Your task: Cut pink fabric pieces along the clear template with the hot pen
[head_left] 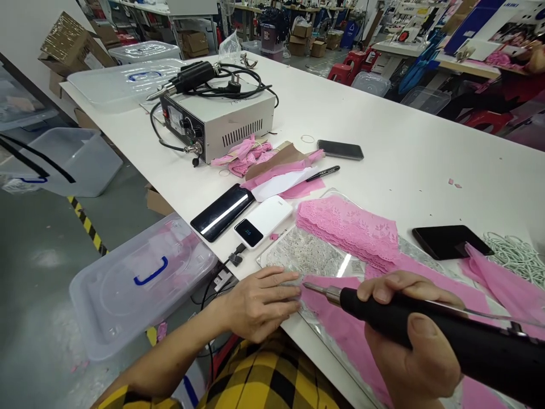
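Observation:
My right hand (419,335) is wrapped round a black handheld ultrasonic cutter (383,312) with a pointed metal tip. The tip is at the near left end of a flat pink fabric piece (340,315) on a scratched glass-like board (306,253). My left hand (266,301) lies palm down with fingers stretched out, its fingertips at the board beside that fabric end. Just beyond, a stack of pink lace pieces (347,227) rests on the board. Whether the tip touches the fabric I cannot tell.
A control box (238,119) carries a second black cutter (196,76) and coiled cable. Nearby are a white power bank (266,218), phones (340,149), a pen (323,173), pink scraps (251,156) and thin cords (517,255). A lidded plastic bin (114,301) stands below the table edge.

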`<state>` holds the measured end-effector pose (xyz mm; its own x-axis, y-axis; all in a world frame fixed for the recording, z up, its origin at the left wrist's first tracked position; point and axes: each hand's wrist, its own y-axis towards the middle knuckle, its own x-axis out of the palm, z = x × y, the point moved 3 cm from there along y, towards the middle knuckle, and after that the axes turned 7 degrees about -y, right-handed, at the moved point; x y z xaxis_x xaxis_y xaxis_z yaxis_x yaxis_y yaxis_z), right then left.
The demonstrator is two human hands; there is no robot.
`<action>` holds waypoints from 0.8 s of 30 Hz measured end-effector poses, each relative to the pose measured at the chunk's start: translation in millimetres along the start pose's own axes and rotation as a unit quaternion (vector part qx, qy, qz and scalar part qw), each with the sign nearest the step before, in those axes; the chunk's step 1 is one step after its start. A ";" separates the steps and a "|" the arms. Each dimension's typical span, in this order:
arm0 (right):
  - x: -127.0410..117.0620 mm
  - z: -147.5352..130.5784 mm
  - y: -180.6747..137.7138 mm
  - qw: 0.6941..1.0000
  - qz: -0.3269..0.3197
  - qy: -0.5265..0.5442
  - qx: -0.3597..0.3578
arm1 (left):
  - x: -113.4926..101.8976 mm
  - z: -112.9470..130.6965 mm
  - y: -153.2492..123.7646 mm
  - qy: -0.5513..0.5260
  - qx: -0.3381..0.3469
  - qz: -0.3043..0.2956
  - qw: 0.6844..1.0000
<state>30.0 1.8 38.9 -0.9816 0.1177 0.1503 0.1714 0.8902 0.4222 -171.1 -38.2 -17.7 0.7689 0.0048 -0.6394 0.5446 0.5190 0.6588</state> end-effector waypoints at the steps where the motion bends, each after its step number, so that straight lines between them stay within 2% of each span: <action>1: 0.2 0.6 -0.3 1.000 -0.003 0.002 0.002 | -0.1 0.0 -0.2 0.002 -0.002 0.000 1.000; 8: 10.0 -1.3 -0.6 0.999 -0.034 0.010 -0.019 | -2.9 1.3 1.3 -0.004 0.000 -0.012 1.000; 12: -0.4 -10.3 7.9 0.999 0.010 0.024 -0.023 | -4.1 0.8 -0.4 0.003 0.001 -0.021 1.000; 15: -36.2 -27.0 18.3 0.995 0.097 0.000 -0.038 | -4.4 0.3 4.2 0.021 -0.001 -0.013 1.000; 19: -111.3 -51.8 20.3 0.970 0.233 -0.047 -0.056 | 3.7 8.4 26.1 0.024 0.021 0.000 0.999; 21: -149.9 -59.1 14.0 0.951 0.295 -0.072 -0.065 | 16.2 15.8 42.2 0.011 0.042 -0.002 0.999; 24: -196.5 -62.2 0.2 0.930 0.350 -0.092 -0.066 | 46.1 29.9 68.6 -0.012 0.071 -0.024 0.997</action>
<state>228.1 -48.6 65.0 -0.6214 0.7322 0.2789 0.7705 0.5067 0.3868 -88.3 -27.9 9.9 0.7473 -0.0389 -0.6634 0.6222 0.3914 0.6780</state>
